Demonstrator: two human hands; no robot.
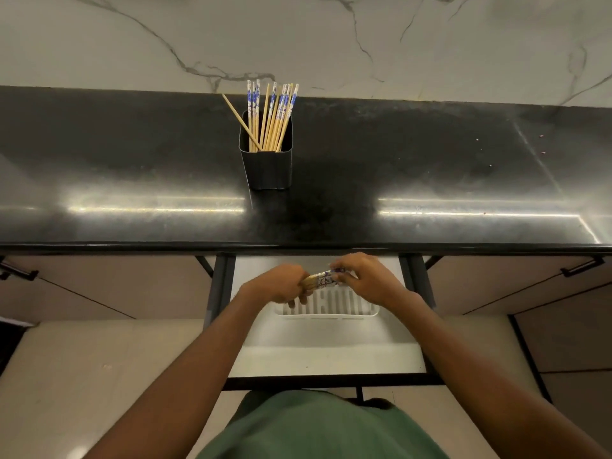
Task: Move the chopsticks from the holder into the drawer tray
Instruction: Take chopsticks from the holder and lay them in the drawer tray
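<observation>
Head view. We look down past both forearms into an open drawer (326,359) below a black counter (132,180). Our left hand (284,283) and right hand (366,279) meet over the white slotted tray (331,308) that lies in the drawer. Between them we hold a bundle of chopsticks (322,279), lying crosswise. The left hand is clenched around the plain wooden part of the bundle; the right hand's fingers are curled over the blue-and-white patterned end. How many sticks the bundle contains cannot be told, since the hands cover most of it. The bundle sits just above the tray's far part; whether it touches the tray we cannot tell.

Beyond the hands, well apart from them and up on the counter, stands the dark holder (266,164). It is upright and far from empty: a sheaf of remaining chopsticks (271,117) rises from it, patterned ends uppermost, with one plain stick leaning out to the left.

Progress, as we judge it: the drawer is open and one batch has reached the tray area but is not yet released. No loose sticks are visible in the uncovered part of the tray, though the hands hide its far side. What is left is to lay this bundle down and then fetch the rest from the holder, probably in more than one trip.
</observation>
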